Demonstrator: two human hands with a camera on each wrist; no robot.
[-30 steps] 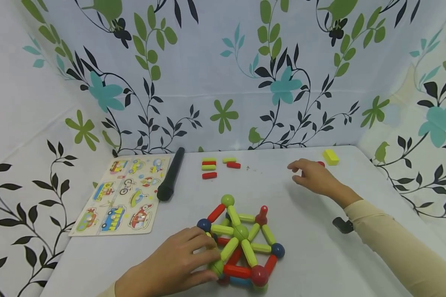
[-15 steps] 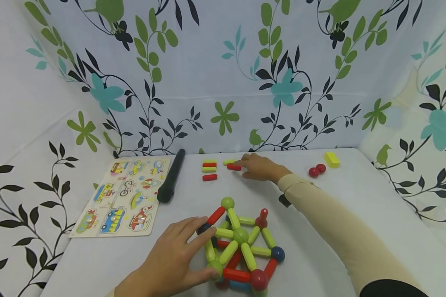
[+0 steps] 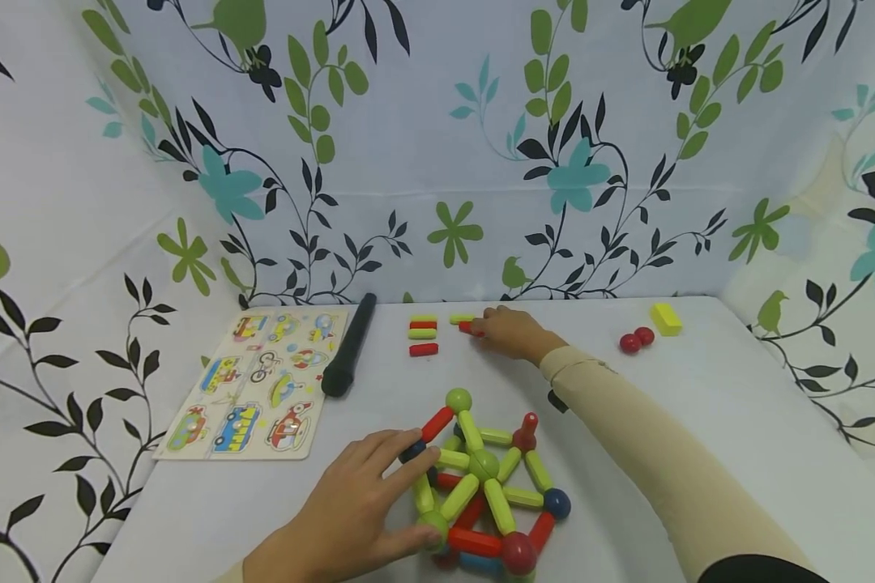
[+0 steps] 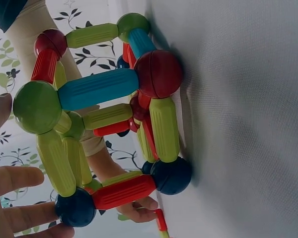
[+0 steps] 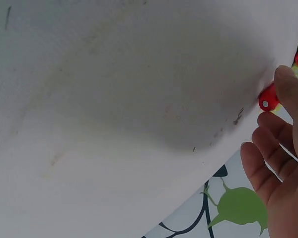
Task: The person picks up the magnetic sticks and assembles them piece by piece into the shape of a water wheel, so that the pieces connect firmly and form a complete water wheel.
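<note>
A built frame of magnetic sticks and balls (image 3: 484,465) stands at the table's front middle, in green, red and blue. My left hand (image 3: 357,506) rests against its left side, thumb at a green ball (image 4: 37,107) and fingertips at a dark blue ball (image 4: 75,207); its fingers are spread and fairly straight. Farther back, my right hand (image 3: 514,334) pinches a red magnetic stick (image 5: 269,98) between thumb and index finger, close over the table. A yellow-green stick (image 3: 463,319) lies just behind it.
Several red and yellow-green sticks (image 3: 423,334) lie left of my right hand. A black microphone (image 3: 348,348) lies beside a picture puzzle board (image 3: 244,455) at the left. Two red balls (image 3: 630,343) and a yellow block (image 3: 666,319) sit at the back right.
My right hand has swept left from beside the red balls to the red stick and closed its fingertips on it. My left hand's fingers have opened out along the frame.
</note>
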